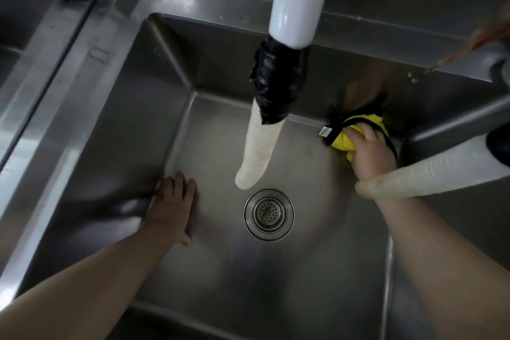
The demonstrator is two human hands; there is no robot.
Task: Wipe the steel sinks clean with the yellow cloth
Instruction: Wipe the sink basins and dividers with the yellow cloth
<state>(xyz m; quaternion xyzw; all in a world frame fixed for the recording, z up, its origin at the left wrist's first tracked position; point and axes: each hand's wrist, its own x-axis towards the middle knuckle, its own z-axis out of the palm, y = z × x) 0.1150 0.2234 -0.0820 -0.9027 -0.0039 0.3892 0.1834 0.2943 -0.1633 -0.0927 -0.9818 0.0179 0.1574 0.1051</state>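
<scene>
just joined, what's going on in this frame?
A person is wiping a steel sink. The right hand grips a bunched yellow cloth against the basin's far right corner. The left hand rests flat on the basin floor by the left wall. A ribbed hose hangs from the tap above the drain strainer.

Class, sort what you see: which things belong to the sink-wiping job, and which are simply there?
Part of the job:
yellow cloth
steel sink
right hand
left hand

Simply there:
white hose
second hose
drain strainer
</scene>
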